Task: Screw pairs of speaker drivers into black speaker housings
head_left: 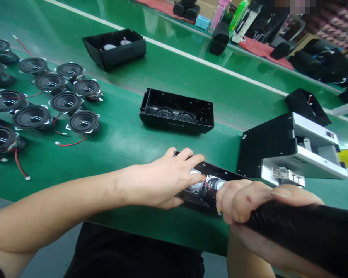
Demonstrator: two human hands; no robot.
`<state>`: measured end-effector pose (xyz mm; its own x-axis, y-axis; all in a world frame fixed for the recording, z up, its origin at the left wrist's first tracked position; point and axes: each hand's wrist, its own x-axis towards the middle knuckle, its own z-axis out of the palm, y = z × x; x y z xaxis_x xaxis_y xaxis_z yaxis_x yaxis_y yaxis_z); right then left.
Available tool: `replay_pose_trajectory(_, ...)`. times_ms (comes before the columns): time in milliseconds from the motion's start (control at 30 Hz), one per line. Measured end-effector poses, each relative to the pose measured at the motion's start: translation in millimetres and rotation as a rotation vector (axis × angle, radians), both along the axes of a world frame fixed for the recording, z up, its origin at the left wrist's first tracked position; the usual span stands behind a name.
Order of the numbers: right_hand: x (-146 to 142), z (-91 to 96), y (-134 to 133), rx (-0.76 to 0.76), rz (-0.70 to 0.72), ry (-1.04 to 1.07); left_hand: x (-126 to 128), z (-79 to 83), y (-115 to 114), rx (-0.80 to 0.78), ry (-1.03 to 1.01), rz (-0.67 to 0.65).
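A black speaker housing [226, 170] lies open side up on the green table in front of me, with two round speaker drivers [196, 181] inside it. My left hand [174, 177] spans the left end of the housing and grips it, thumb on the near side, fingers over the far wall and a driver. In my right hand [249, 197] is a thick black electric screwdriver [304, 227], its front end pointing down into the housing. The screwdriver's tip is hidden by my fingers.
Another open housing [176, 125] with two round grilles lies beyond. A third housing [114, 50] holding drivers is farther back. Several loose drivers [84, 121] with red wires spread at left. A black and silver machine [266, 150] stands at right.
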<state>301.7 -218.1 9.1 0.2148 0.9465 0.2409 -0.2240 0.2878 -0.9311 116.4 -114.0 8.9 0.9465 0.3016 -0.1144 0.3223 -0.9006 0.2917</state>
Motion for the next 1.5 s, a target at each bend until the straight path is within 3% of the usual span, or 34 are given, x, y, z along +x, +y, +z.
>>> replay_pose_trajectory(133,5.2,2.2,-1.7,0.003,0.057,-0.068,-0.7,-1.8,0.3,0.006,-0.024,-0.005)
replay_pose_trajectory(333,35.6,7.6,12.6,-0.071,0.529,-0.151,-3.7,3.3,0.2,0.034,-0.053,-0.004)
replay_pose_trajectory(400,42.7,-2.9,22.0,-0.030,0.654,-0.133,-4.6,4.9,-0.6,0.033,-0.070,-0.007)
replay_pose_trajectory(433,45.0,-9.5,28.7,0.001,0.810,-0.162,-5.0,4.0,-0.5,0.028,-0.082,-0.009)
replay_pose_trajectory(500,48.0,-20.8,45.2,0.075,0.793,-0.048,-6.2,-1.4,1.2,0.017,-0.110,-0.011)
replay_pose_trajectory(533,49.6,-24.0,53.2,0.135,0.850,-0.026,-6.9,-5.6,2.9,0.014,-0.125,-0.007)
replay_pose_trajectory(633,59.9,-20.2,61.9,0.275,0.925,0.004,-9.8,-19.0,7.4,0.003,-0.190,0.017)
replay_pose_trajectory(667,65.8,-15.2,57.2,0.314,0.829,0.027,-11.1,-22.4,7.6,-0.012,-0.220,0.026)
replay_pose_trajectory(700,72.7,-8.8,48.9,0.355,0.643,0.051,-12.7,-25.0,6.7,-0.041,-0.249,0.039)
replay_pose_trajectory(800,95.8,15.9,16.5,0.483,-0.189,0.035,-20.1,-29.6,0.3,-0.179,-0.294,0.110)
replay_pose_trajectory(833,103.8,24.9,8.6,0.527,-0.396,-0.015,-23.4,-31.8,-1.0,-0.221,-0.290,0.148)
replay_pose_trajectory(867,112.3,33.5,4.1,0.563,-0.542,-0.070,-26.9,-35.3,-1.2,-0.247,-0.281,0.180)
replay_pose_trajectory(967,142.1,54.0,9.1,0.604,-0.775,-0.168,-35.0,-53.1,5.2,-0.278,-0.290,0.199)
replay_pose_trajectory(1133,172.8,64.9,31.8,0.542,-0.911,-0.221,-38.1,-76.1,14.0,-0.245,-0.413,0.199)
replay_pose_trajectory(1500,160.2,49.1,33.0,0.497,-0.839,-0.207,-39.9,-69.6,18.2,-0.233,-0.327,0.149)
